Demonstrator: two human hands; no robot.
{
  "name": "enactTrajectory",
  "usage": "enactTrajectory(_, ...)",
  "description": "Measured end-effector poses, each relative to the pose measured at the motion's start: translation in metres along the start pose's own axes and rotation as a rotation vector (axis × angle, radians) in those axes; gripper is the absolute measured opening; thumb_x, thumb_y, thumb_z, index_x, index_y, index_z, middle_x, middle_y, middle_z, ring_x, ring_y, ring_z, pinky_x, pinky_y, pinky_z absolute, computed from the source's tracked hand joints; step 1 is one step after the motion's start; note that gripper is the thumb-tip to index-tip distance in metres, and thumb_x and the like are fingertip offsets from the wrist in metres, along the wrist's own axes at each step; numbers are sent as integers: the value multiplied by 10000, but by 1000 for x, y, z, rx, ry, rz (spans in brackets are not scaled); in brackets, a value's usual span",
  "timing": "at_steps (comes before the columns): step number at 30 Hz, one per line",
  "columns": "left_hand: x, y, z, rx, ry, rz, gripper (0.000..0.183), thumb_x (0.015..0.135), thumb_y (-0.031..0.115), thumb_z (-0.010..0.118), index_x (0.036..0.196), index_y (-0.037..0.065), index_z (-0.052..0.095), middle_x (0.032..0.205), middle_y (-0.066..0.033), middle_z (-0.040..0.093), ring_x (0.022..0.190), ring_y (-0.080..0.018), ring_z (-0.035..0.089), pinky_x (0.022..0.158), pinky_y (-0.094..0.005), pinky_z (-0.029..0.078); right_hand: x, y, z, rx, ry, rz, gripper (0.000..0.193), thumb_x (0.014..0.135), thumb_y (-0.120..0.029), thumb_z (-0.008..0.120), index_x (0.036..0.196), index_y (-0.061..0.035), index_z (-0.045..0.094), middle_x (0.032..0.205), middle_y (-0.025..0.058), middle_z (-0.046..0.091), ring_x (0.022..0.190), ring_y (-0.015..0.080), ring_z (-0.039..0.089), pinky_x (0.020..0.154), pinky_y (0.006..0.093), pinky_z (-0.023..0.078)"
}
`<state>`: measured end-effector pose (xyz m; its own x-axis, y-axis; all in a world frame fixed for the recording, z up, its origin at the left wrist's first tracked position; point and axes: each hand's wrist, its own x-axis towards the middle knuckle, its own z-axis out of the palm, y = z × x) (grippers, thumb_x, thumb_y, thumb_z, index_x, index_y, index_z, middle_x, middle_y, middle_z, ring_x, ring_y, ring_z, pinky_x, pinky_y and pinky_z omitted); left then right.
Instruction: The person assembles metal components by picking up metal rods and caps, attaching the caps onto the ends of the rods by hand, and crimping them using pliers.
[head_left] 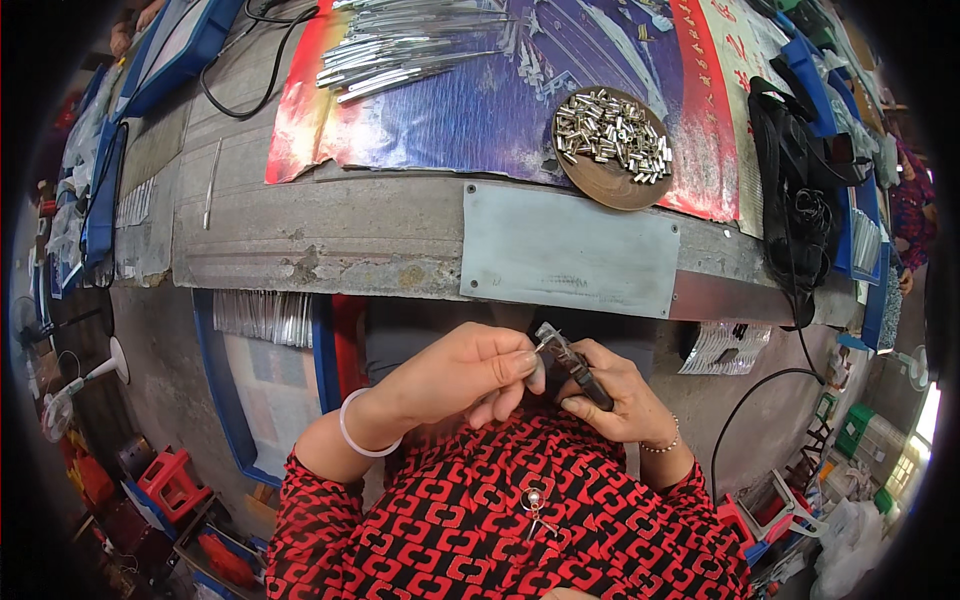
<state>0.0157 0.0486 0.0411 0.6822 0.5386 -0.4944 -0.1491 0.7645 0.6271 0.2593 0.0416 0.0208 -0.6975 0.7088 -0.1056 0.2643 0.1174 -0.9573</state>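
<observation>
My right hand (622, 398) is closed round a dark-handled metal hand tool (572, 362) that looks like pliers, held just past the bench's near edge. The tool's metal head points up and left, toward my left hand (470, 368). Thumb and forefinger of the left hand are pinched together close to that head, its other fingers curled. A thin, light-coloured bit shows at the fingertips, too small to name. On the bench ahead, a round brown dish (612, 192) holds a heap of short metal cylinders (615, 135).
A pile of slim silvery strips (400, 50) lies on a colourful printed sheet (400, 135). A grey metal plate (570, 245) is fixed at the bench edge. Black straps (790, 150) lie to the right. At lower left stands a blue tray (225, 400) with metal strips.
</observation>
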Motion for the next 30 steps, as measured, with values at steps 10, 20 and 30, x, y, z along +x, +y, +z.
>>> enactTrajectory(10,13,-50,3,1360,652,708,157,919,110,519,822,-13,526,598,-45,559,470,-86,530,415,-266,392,-8,-3,23,-76,87,184,146,768,-124,673,787,-1,598,870,151,526,746,308,548,668,354,446)
enactTrajectory(20,-2,-47,-21,-433,-196,-210,398,943,383,472,891,2,577,625,-61,610,447,-92,549,410,-187,425,-17,5,18,17,-32,109,136,776,-119,659,785,3,598,821,130,539,716,289,551,643,354,449)
enactTrajectory(30,-3,-53,-15,-108,35,-89,313,952,296,488,837,19,577,589,-22,576,444,-74,518,412,-185,404,-17,5,21,4,-77,137,196,820,-149,634,885,29,583,832,163,492,709,339,523,630,391,429)
